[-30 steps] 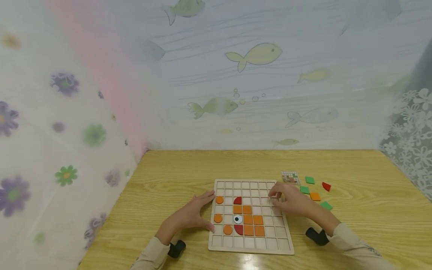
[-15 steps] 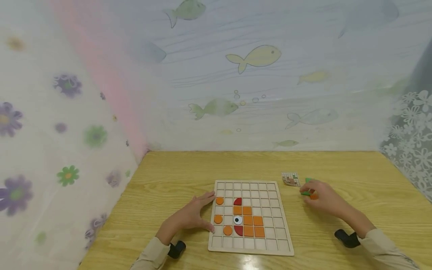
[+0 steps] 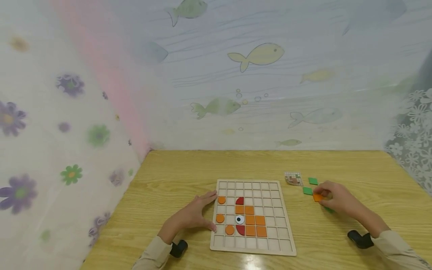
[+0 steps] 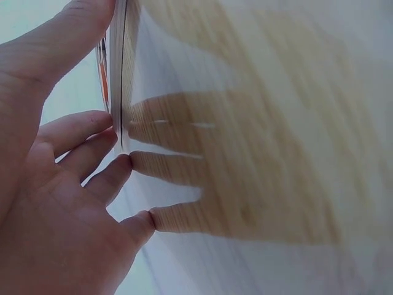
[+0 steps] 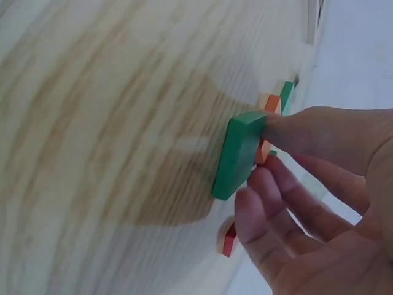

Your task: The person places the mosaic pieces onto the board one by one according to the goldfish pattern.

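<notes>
A wooden grid board [image 3: 283, 191] lies on the table with orange squares [image 3: 249, 220], orange discs [image 3: 220, 218], red quarter-round tiles [image 3: 240, 229] and a round eye tile [image 3: 239, 219] in its cells. My left hand [image 3: 192, 215] rests spread along the board's left edge; in the left wrist view its fingertips [image 4: 120, 163] touch the table beside it. To the right of the board, my right hand [image 3: 341, 197] pinches an orange square tile [image 3: 317, 197] between thumb and index finger. A green tile [image 5: 236, 153] lies close under the thumb, mostly hidden in the head view.
Green tiles [image 3: 307, 191] lie near the right hand. A small pattern card [image 3: 293, 179] sits beyond the board's upper right corner. A red quarter-round tile [image 5: 229, 238] shows beside the fingers in the right wrist view. Walls border the table [image 3: 182, 165].
My right hand has moved from the board's right side out to the loose tiles. The green tile tilted in its fingers half a second ago now lies flat. My left hand stays at the edge.
</notes>
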Demonstrator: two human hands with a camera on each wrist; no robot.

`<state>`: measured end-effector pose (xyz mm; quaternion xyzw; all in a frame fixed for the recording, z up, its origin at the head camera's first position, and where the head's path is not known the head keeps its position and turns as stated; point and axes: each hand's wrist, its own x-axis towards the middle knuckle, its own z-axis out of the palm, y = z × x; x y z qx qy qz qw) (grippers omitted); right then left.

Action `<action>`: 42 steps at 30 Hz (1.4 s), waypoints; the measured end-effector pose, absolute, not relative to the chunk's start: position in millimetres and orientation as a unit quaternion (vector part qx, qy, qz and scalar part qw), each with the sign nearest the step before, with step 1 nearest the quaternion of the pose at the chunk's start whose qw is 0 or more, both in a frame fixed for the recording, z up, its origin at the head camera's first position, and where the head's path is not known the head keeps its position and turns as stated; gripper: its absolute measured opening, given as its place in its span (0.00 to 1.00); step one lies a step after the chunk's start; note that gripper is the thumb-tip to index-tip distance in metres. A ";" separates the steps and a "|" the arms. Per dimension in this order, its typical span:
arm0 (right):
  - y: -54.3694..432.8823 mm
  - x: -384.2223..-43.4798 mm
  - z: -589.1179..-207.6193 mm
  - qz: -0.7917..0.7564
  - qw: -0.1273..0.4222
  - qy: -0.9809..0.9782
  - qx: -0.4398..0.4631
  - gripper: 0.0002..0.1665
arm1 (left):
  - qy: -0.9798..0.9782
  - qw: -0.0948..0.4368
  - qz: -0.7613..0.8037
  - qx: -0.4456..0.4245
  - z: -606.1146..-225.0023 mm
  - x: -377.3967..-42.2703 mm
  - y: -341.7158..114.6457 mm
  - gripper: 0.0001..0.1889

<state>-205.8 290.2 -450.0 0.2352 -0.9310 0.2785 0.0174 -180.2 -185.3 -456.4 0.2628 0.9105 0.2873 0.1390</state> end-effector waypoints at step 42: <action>266.8 -208.4 -439.6 0.301 0.017 -0.920 0.252 0.11 | 0.910 0.146 0.283 0.265 -457.2 -182.2 -184.8 0.55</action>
